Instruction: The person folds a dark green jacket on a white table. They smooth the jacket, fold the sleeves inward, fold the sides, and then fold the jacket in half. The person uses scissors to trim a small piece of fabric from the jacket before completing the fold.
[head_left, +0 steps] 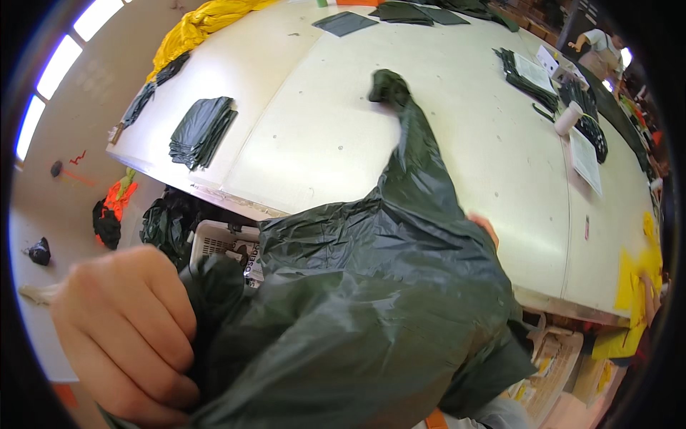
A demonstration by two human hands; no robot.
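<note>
A dark green, shiny waterproof jacket (357, 307) spreads across the middle of the view, in front of the table. One of its sleeves (421, 157) reaches over the tabletop and ends in a bunched cuff. At the lower left, my left hand (128, 332) is closed in a fist around a gathered part of the jacket. My right hand (485, 229) shows only in part at the jacket's right edge. It grips the cloth there, with most of its fingers hidden behind it.
The white table (300, 143) carries a folded green stack (204, 132), yellow cloth (204, 32), more dark folded pieces (345, 23) and a white bottle (569, 118). Crates (207, 239) stand below its edge. Another person (604, 53) is at the far right; a hand touches yellow material (632, 286).
</note>
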